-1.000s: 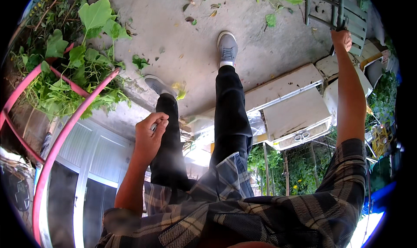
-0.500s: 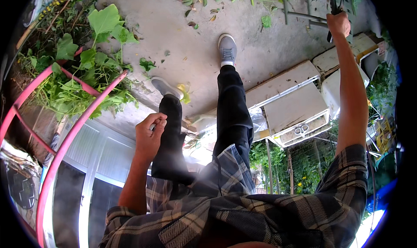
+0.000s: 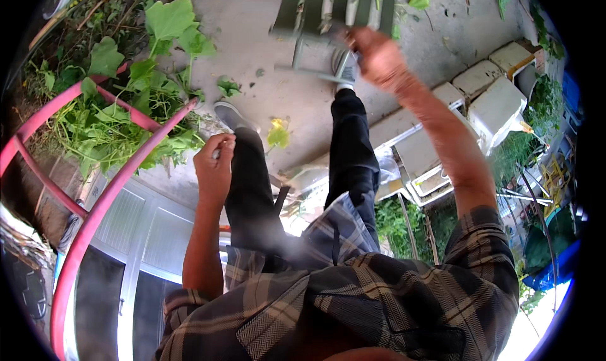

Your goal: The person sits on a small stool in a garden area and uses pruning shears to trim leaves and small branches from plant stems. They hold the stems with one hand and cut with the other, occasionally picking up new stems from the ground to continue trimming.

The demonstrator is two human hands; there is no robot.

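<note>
In my right hand point(image 3: 379, 59) is a grey-green slatted stool point(image 3: 312, 8) with thin metal legs. The fingers close round the near edge of its slats and are smeared by motion. It hangs above the concrete, partly over my right shoe point(image 3: 346, 70). My left hand point(image 3: 213, 160) is closed in front of my left thigh. Something small and pale shows between its thumb and fingers, too little of it to name.
A pink-red tubular frame point(image 3: 95, 225) stands at the left, beside heaped green vines point(image 3: 120, 130). Pale boxes point(image 3: 499, 105) line the right side. Loose leaves, among them a yellow one point(image 3: 278, 133), lie on the concrete floor point(image 3: 252, 36). A white-framed door point(image 3: 136, 234) is at lower left.
My right hand has swung the stool from the far right corner leftward to the top middle. My left hand has risen a little and stays closed.
</note>
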